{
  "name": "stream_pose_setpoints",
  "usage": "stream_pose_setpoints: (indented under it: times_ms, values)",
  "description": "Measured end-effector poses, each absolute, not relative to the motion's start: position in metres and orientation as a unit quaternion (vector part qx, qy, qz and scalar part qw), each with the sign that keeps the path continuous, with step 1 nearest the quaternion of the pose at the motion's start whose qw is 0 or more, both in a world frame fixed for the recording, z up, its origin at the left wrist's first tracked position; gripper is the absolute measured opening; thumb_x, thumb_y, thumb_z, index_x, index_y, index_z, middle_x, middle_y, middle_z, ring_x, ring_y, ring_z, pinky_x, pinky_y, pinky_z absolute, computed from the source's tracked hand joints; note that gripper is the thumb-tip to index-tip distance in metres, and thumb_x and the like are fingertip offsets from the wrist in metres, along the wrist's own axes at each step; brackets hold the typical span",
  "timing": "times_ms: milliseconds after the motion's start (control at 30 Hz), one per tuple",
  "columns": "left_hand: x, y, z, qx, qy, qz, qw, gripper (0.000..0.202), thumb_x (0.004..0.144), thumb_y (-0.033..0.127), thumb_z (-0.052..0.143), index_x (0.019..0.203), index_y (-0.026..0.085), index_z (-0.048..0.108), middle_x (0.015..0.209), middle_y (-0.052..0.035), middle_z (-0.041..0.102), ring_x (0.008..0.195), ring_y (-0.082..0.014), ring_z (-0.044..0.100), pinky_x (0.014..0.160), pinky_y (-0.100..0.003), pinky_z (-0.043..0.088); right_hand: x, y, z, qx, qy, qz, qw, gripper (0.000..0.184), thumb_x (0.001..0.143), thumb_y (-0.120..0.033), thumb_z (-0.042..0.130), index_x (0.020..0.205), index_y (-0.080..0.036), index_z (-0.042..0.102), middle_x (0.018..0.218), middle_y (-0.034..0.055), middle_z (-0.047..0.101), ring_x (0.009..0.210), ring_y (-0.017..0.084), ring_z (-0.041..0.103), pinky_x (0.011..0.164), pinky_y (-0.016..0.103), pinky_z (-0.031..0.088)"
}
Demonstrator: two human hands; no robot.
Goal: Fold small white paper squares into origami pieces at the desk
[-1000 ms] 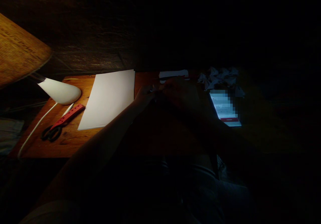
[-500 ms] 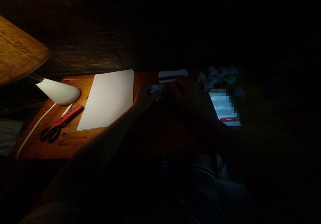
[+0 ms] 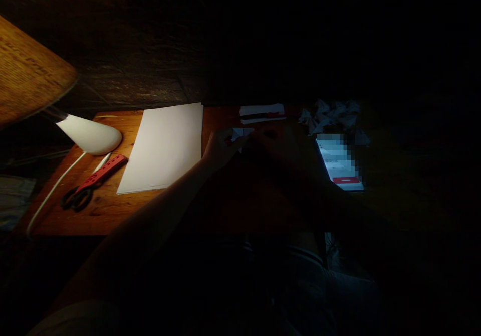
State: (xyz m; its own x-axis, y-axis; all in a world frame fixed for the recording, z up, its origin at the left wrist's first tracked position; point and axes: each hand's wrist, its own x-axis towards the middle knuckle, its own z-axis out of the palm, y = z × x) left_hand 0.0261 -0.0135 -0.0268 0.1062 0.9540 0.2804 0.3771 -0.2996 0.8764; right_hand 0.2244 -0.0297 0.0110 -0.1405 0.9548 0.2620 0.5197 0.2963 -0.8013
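Note:
The scene is very dark. My left hand (image 3: 220,148) and my right hand (image 3: 280,143) meet at the middle of the wooden table (image 3: 108,210), both pinched on a small white piece of paper (image 3: 239,134) between them. Only the paper's upper edge shows. My right hand sits in deep shadow and its fingers are hard to make out. A stack of white sheets (image 3: 165,145) lies just left of my left hand.
A white lamp base (image 3: 92,134) with its cord stands at the left, red-handled scissors (image 3: 92,181) beside it. A lit phone (image 3: 340,163) lies to the right, crumpled paper (image 3: 332,115) behind it. A folded white piece (image 3: 262,113) rests at the table's far edge.
Both hands have shifted slightly toward me with the small paper between them. The view has moved a little; nothing else on the table has moved.

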Motion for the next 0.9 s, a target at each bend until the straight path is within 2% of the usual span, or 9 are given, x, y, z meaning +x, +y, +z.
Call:
stream_pose_setpoints:
  times_ms: [300, 433, 700, 900]
  values:
    - [0.022, -0.005, -0.028, 0.647, 0.478, 0.413, 0.427, 0.035, 0.085, 0.035, 0.082, 0.062, 0.018, 0.063, 0.058, 0.0032, 0.058, 0.055, -0.0096, 0.049, 0.054, -0.023, 0.035, 0.232, -0.035, 0.029, -0.523, -0.736, 0.276, 0.329, 0.029, 0.098, -0.033, 0.071, 0.073, -0.020, 0.074, 0.075, 0.0032, 0.075, 0.073, 0.019, 0.066, 0.067, 0.030, 0.046]
    - [0.020, -0.003, -0.029, 0.630, 0.480, 0.403, 0.458, 0.030, 0.087, 0.033, 0.079, 0.066, 0.015, 0.069, 0.060, 0.0017, 0.061, 0.057, -0.0091, 0.049, 0.054, -0.022, 0.035, 0.232, -0.039, 0.037, -0.527, -0.740, 0.278, 0.313, 0.030, 0.101, -0.034, 0.067, 0.075, -0.019, 0.073, 0.081, 0.0049, 0.077, 0.077, 0.019, 0.065, 0.070, 0.030, 0.044]
    - [0.019, -0.001, -0.036, 0.617, 0.461, 0.415, 0.484, 0.026, 0.084, 0.036, 0.084, 0.074, 0.014, 0.075, 0.067, -0.0003, 0.069, 0.062, -0.0116, 0.060, 0.059, -0.023, 0.043, 0.234, -0.040, 0.041, -0.492, -0.756, 0.295, 0.314, 0.024, 0.099, -0.032, 0.066, 0.082, -0.018, 0.076, 0.088, 0.0062, 0.078, 0.081, 0.020, 0.066, 0.071, 0.030, 0.043]
    - [0.018, -0.003, -0.032, 0.619, 0.460, 0.404, 0.493, 0.021, 0.083, 0.029, 0.086, 0.073, 0.013, 0.076, 0.067, -0.0015, 0.072, 0.061, -0.0106, 0.060, 0.058, -0.022, 0.044, 0.239, -0.034, 0.038, -0.465, -0.784, 0.280, 0.301, 0.023, 0.099, -0.032, 0.065, 0.085, -0.018, 0.076, 0.089, 0.0069, 0.078, 0.082, 0.021, 0.065, 0.073, 0.031, 0.044]
